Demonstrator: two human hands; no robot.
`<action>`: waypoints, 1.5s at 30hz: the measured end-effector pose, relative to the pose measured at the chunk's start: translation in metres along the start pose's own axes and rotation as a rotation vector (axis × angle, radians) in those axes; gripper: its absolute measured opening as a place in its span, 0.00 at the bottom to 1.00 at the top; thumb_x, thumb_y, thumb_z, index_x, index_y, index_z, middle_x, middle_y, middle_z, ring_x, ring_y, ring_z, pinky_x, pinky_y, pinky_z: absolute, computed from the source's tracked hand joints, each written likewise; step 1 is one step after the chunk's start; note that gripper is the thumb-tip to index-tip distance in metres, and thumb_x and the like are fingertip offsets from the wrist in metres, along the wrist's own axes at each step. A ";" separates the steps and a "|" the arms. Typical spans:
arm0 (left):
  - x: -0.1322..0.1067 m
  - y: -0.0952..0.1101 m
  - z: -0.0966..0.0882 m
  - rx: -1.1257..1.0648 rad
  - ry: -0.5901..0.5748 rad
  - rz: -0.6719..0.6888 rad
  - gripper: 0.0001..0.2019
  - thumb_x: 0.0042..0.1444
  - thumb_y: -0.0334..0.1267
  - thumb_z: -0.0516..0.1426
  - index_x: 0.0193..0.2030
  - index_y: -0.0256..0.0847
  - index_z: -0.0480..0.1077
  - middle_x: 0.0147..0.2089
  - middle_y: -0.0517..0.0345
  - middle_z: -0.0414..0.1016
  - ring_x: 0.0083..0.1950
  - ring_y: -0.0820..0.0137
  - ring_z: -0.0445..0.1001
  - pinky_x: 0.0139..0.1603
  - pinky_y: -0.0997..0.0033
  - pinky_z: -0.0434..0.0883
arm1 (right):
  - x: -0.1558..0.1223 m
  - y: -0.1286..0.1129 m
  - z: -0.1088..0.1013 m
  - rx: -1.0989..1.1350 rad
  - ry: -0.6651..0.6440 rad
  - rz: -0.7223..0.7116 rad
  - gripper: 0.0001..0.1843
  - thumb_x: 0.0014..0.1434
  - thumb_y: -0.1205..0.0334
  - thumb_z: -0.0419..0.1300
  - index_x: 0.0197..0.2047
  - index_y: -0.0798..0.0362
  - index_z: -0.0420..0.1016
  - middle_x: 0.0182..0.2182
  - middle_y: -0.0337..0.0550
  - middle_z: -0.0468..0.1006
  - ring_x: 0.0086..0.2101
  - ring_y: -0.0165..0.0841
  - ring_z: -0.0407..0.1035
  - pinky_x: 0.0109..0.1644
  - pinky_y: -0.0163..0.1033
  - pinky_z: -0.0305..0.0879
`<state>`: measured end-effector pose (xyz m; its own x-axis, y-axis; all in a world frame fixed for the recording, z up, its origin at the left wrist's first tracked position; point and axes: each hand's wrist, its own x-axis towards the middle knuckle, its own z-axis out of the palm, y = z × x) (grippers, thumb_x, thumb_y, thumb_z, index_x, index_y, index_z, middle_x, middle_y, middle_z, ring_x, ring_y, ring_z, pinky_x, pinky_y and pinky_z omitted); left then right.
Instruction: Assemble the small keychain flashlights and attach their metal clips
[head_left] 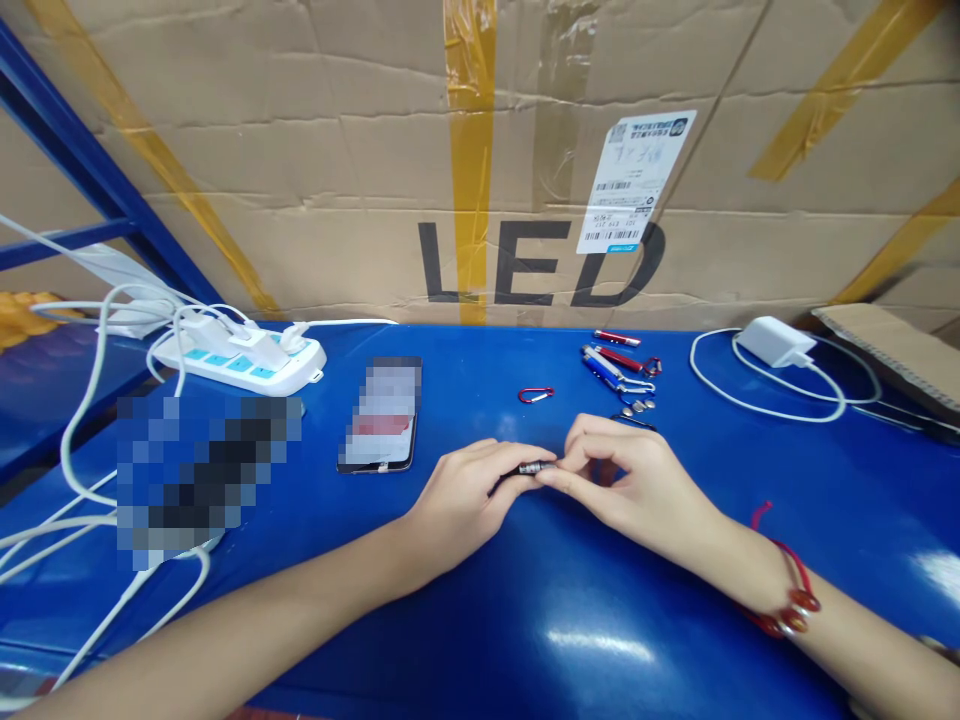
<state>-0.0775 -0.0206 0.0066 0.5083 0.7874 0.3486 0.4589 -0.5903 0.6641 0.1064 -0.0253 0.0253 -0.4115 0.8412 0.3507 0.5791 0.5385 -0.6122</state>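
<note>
1. Small dark cylinder, with a silvery part near its right end: held between the two hands just right of the frame's centre, above the blue tabletop.
2. Left hand: closed around the cylinder's left part, thumb below and fingers above. Much of the body is hidden in this grip, which probably serves to steady it.
3. Right hand: thumb and fingertip narrowed to a pinch at the cylinder's right end, remaining fingers curled. A fingertip grip like this suits fine control of a small part; whether it turns, pulls or presses cannot be told.
4. Both hands meet in front of the wearer, presumably for a close view and an even reach.
5. Red carabiner: lies apart, above the hands in the frame; likely put there to stay within reach.
6. Right of it, a blue cylinder and a red cylinder lie close together, with small round silvery pieces just below. Grouping probably keeps small items from scattering.
7. Phone: flat, left of centre, screen up and blurred out; seemingly placed where it can be glanced at.
8. Power strip, left, and white charger, right: both well apart from the hands, which leaves their cables outside the handling area.
</note>
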 end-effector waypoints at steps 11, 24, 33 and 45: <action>0.003 0.007 -0.002 -0.134 0.040 -0.091 0.08 0.58 0.33 0.51 0.42 0.43 0.69 0.38 0.62 0.75 0.37 0.73 0.73 0.40 0.77 0.67 | 0.003 0.001 -0.010 -0.080 0.074 -0.087 0.10 0.54 0.55 0.60 0.31 0.52 0.75 0.27 0.40 0.72 0.23 0.26 0.65 0.25 0.31 0.61; 0.003 0.008 -0.005 -0.092 -0.054 -0.092 0.10 0.59 0.31 0.46 0.39 0.41 0.67 0.30 0.63 0.70 0.31 0.75 0.68 0.34 0.77 0.63 | 0.004 0.009 -0.017 -0.071 0.084 -0.291 0.07 0.55 0.61 0.59 0.37 0.49 0.78 0.33 0.42 0.74 0.29 0.28 0.69 0.33 0.33 0.67; -0.002 0.005 -0.003 -0.160 -0.119 -0.141 0.04 0.58 0.34 0.48 0.36 0.41 0.63 0.30 0.64 0.72 0.30 0.74 0.70 0.31 0.78 0.64 | 0.008 -0.005 -0.012 0.180 -0.005 -0.081 0.07 0.50 0.64 0.64 0.22 0.55 0.76 0.19 0.37 0.66 0.20 0.24 0.59 0.21 0.29 0.57; -0.005 0.003 -0.002 -0.129 -0.117 -0.015 0.04 0.58 0.32 0.50 0.32 0.41 0.62 0.38 0.61 0.74 0.41 0.73 0.73 0.40 0.78 0.67 | 0.005 -0.006 -0.007 0.420 -0.193 0.280 0.11 0.47 0.61 0.63 0.19 0.57 0.71 0.19 0.34 0.66 0.18 0.21 0.56 0.20 0.29 0.52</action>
<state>-0.0805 -0.0258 0.0080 0.5870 0.7653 0.2641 0.3736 -0.5455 0.7503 0.1053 -0.0238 0.0358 -0.4267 0.9041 0.0209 0.3700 0.1956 -0.9082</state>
